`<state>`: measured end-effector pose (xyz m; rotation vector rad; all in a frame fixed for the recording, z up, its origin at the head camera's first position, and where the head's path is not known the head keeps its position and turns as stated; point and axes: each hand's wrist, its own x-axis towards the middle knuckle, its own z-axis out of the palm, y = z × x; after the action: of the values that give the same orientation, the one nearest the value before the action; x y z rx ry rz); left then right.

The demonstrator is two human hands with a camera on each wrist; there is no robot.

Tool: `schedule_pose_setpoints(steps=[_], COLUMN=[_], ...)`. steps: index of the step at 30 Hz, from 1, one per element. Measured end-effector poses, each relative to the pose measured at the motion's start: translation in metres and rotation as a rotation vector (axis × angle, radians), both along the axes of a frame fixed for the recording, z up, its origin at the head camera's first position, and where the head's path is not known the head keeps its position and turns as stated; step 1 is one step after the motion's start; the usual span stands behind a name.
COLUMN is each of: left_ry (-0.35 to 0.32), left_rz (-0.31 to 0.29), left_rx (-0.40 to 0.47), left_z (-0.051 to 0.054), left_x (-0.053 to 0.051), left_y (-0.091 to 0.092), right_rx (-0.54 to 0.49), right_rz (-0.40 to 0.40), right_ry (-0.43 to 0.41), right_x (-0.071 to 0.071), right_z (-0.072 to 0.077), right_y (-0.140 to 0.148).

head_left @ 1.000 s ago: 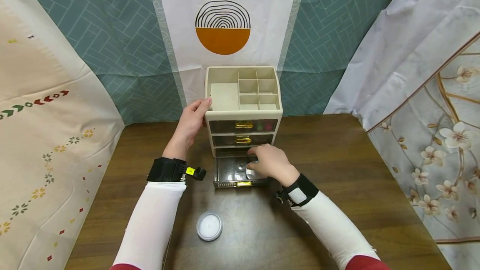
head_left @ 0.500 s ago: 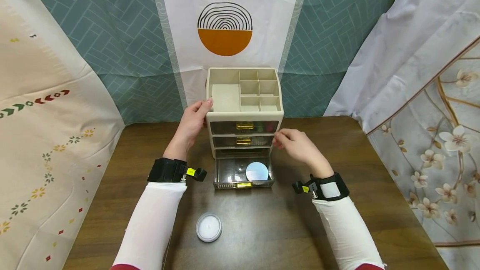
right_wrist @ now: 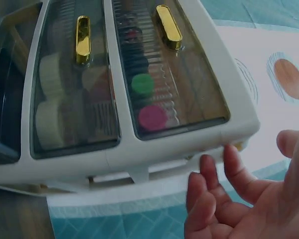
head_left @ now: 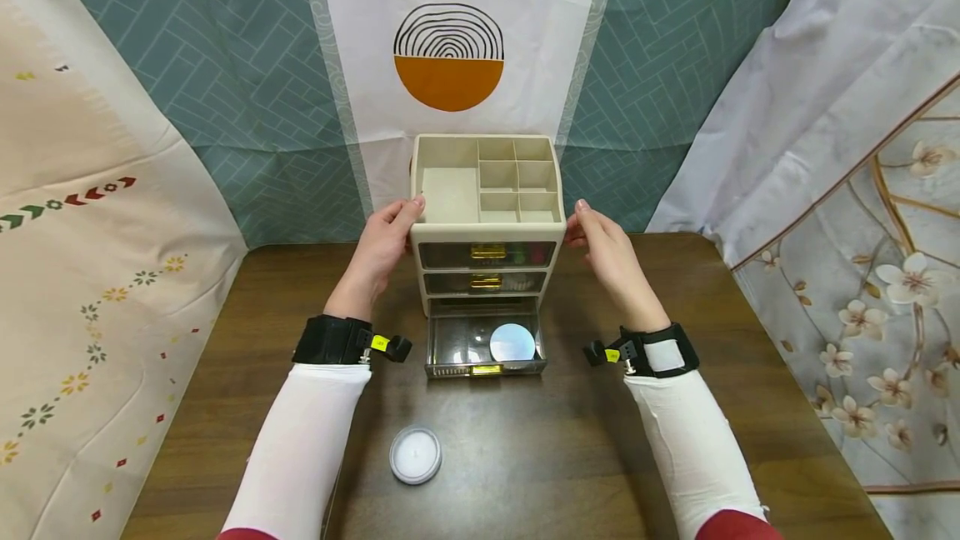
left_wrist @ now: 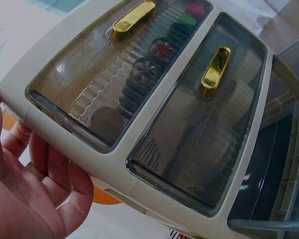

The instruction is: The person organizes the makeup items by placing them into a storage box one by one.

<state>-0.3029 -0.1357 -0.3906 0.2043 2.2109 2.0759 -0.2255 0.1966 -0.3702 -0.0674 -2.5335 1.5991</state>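
Observation:
A cream drawer organizer [head_left: 487,231] stands at mid-table, its lowest drawer [head_left: 453,344] pulled out. In that clear drawer lies a pale round disc [head_left: 512,342]. My left hand [head_left: 377,250] holds the organizer's left side, thumb on the top rim and fingers against the side wall. Beside the right side, my right hand [head_left: 609,261] is raised with loosely bent fingers and nothing in it; the right wrist view shows its fingertips close to the side wall, contact unclear. Gold handles [left_wrist: 217,72] mark the two closed upper drawers, with green and pink round things [right_wrist: 153,117] seen through the top one.
A small round tub with a white top [head_left: 415,455] sits on the brown table [head_left: 495,457] in front, left of centre. Open compartments [head_left: 517,177] fill the organizer's top. Patterned cloths [head_left: 262,107] hang behind and to both sides.
My right hand has left the open drawer, uncovering the disc, and moved up and right to beside the organizer's upper right side. My left hand has stayed in place.

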Motion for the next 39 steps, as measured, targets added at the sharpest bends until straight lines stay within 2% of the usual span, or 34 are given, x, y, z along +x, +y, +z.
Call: schedule_pose_setpoints(steps=[8, 17, 24, 34, 39], left_ry=[-0.001, 0.002, 0.012, 0.020, 0.035], left_rz=[-0.007, -0.014, -0.010, 0.061, 0.078], left_rx=[0.010, 0.003, 0.023, 0.050, 0.068], left_z=[0.001, 0.001, 0.002, 0.004, -0.001], left_x=[0.000, 0.000, 0.002, 0.011, 0.023], left_y=[0.000, 0.000, 0.000, 0.001, -0.007], right_rx=[-0.148, -0.295, -0.363, -0.422, -0.422], right_rz=[0.023, 0.063, 0.036, 0.016, 0.012], right_ry=[0.005, 0.005, 0.055, 0.061, 0.055], right_x=[-0.014, -0.019, -0.022, -0.024, -0.024], right_z=[-0.005, -0.013, -0.016, -0.019, -0.019], right_y=[-0.009, -0.009, -0.013, -0.017, -0.016])
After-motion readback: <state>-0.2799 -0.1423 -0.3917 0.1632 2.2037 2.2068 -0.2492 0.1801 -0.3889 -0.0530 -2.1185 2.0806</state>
